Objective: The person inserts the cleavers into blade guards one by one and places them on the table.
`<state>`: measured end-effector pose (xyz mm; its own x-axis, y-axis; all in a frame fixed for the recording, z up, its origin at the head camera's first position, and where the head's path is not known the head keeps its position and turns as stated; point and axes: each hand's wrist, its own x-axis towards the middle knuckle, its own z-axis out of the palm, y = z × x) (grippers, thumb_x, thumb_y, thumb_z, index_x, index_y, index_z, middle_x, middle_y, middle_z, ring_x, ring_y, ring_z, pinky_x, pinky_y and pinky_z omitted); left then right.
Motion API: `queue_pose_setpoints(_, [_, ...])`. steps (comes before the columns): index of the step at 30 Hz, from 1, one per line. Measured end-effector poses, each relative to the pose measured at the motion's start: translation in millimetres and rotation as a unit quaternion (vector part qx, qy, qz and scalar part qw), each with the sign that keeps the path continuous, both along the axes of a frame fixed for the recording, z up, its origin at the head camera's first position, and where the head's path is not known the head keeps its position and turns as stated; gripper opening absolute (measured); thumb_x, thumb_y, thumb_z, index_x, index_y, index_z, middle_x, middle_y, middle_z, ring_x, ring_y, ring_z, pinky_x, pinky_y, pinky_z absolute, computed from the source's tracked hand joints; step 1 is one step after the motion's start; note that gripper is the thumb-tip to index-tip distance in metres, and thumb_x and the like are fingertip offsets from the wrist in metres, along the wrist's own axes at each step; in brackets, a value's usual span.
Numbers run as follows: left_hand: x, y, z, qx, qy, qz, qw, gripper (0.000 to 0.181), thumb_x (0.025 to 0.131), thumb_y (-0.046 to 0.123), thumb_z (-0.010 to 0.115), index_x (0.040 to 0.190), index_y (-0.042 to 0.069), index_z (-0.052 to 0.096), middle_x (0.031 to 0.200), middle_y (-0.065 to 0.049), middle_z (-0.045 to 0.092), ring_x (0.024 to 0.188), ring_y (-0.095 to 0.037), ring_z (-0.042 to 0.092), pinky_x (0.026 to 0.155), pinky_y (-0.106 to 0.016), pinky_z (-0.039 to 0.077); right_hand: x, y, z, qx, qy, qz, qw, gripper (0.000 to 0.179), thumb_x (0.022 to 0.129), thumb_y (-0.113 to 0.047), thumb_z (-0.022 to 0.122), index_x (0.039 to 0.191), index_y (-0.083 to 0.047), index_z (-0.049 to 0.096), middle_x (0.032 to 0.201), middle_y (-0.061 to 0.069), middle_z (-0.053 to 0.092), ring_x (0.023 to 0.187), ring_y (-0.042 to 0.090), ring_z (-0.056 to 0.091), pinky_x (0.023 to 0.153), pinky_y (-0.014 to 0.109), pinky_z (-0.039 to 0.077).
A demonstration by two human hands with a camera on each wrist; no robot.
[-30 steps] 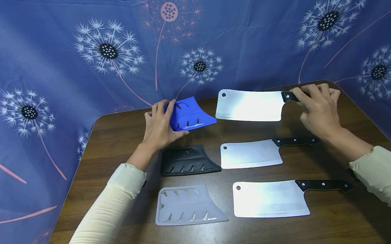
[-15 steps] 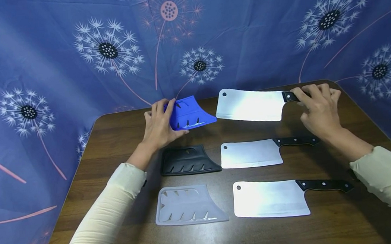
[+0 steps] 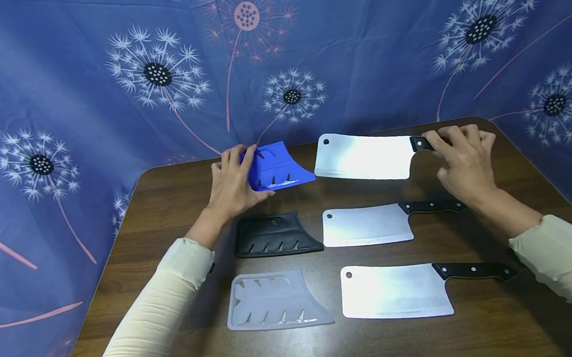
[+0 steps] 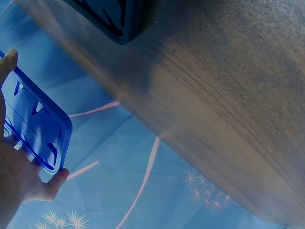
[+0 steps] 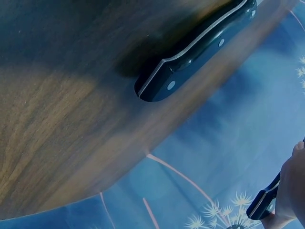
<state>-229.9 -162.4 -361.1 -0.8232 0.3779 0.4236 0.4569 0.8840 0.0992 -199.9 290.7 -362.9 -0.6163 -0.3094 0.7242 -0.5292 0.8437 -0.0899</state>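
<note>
My left hand [image 3: 233, 181] grips the closed end of a blue blade guard [image 3: 281, 165] near the table's back edge, thumb along its lower side and fingers over the top. Facing it, a large cleaver [image 3: 363, 156] has its black handle in my right hand [image 3: 464, 159]. The cleaver's front lower corner is close to the guard's pointed tip; whether they touch I cannot tell. In the left wrist view the blue guard [image 4: 38, 119] shows between thumb and fingers. The right wrist view catches the held handle's butt end [image 5: 259, 206] beside my palm.
Nearer me lie a black blade guard [image 3: 277, 236] and a smaller cleaver [image 3: 367, 226]. In front of those are a translucent guard [image 3: 279, 302] and another cleaver [image 3: 396, 292]. A blue dandelion-print cloth [image 3: 367, 59] hangs behind the wooden table [image 3: 145, 209].
The right hand has shifted the held cleaver slightly left and down over the last half second. The left hand and the blue guard are almost still.
</note>
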Motion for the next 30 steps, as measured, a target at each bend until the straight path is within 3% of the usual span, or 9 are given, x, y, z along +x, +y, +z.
queue_pose_setpoints(9, [-0.4, 0.6, -1.2, -0.005, -0.002, 0.006, 1.0000, 0.108, 0.058, 0.056, 0.085, 0.145, 0.011, 0.038, 0.135, -0.016, 0.041, 0.124, -0.037, 0.036, 0.082, -0.056, 0.038, 1.2, -6.7, -1.1, 0.002, 0.003, -0.007, 1.0000, 0.070, 0.059, 0.026, 0.058, 0.120, -0.009, 0.058, 0.111, 0.025, 0.054, 0.098, 0.048, 0.041, 0.086, 0.068, 0.021])
queue_pose_setpoints(11, [0.1, 4.6, -0.2, 0.005, 0.006, 0.003, 1.0000, 0.108, 0.058, 0.056, 0.084, 0.144, 0.010, 0.038, 0.135, -0.017, 0.042, 0.124, -0.037, 0.036, 0.081, -0.055, 0.039, 1.7, -11.4, -1.2, 0.024, 0.006, -0.005, 0.9997, 0.073, 0.056, 0.025, 0.065, 0.120, -0.010, 0.057, 0.110, 0.024, 0.054, 0.098, 0.048, 0.042, 0.084, 0.067, 0.022])
queue_pose_setpoints(15, [2.0, 21.7, 8.2, 0.004, 0.033, -0.018, 0.9993, 0.107, 0.060, 0.055, 0.083, 0.144, 0.009, 0.037, 0.137, -0.018, 0.041, 0.124, -0.038, 0.036, 0.082, -0.055, 0.040, 3.6, -28.2, -5.3, 0.075, 0.025, 0.027, 0.9965, 0.079, 0.048, 0.022, 0.073, 0.119, -0.009, 0.055, 0.109, 0.023, 0.055, 0.095, 0.048, 0.044, 0.078, 0.065, 0.025])
queue_pose_setpoints(18, [2.3, 32.9, 16.8, -0.011, 0.051, -0.031, 0.9981, 0.108, 0.060, 0.054, 0.084, 0.145, 0.008, 0.036, 0.139, -0.018, 0.040, 0.127, -0.038, 0.034, 0.086, -0.057, 0.039, 4.4, -37.4, -5.5, 0.092, 0.032, 0.041, 0.9944, 0.078, 0.049, 0.022, 0.072, 0.119, -0.008, 0.053, 0.109, 0.022, 0.054, 0.093, 0.048, 0.044, 0.075, 0.065, 0.025])
queue_pose_setpoints(22, [1.5, 32.6, 20.1, -0.015, 0.055, -0.022, 0.9981, 0.109, 0.058, 0.051, 0.086, 0.145, 0.008, 0.036, 0.138, -0.018, 0.040, 0.128, -0.038, 0.034, 0.089, -0.058, 0.038, 2.5, -34.4, 1.6, 0.076, 0.027, 0.021, 0.9966, 0.074, 0.054, 0.023, 0.067, 0.120, -0.008, 0.053, 0.109, 0.023, 0.053, 0.093, 0.048, 0.042, 0.076, 0.064, 0.024])
queue_pose_setpoints(30, [0.7, 12.5, 12.3, -0.012, 0.031, 0.010, 0.9994, 0.109, 0.058, 0.049, 0.087, 0.145, 0.007, 0.036, 0.137, -0.017, 0.038, 0.128, -0.039, 0.032, 0.091, -0.062, 0.034, 1.5, -8.4, 11.9, -0.013, 0.005, -0.021, 0.9997, 0.065, 0.063, 0.024, 0.053, 0.120, -0.007, 0.057, 0.113, 0.026, 0.052, 0.100, 0.050, 0.038, 0.085, 0.067, 0.017])
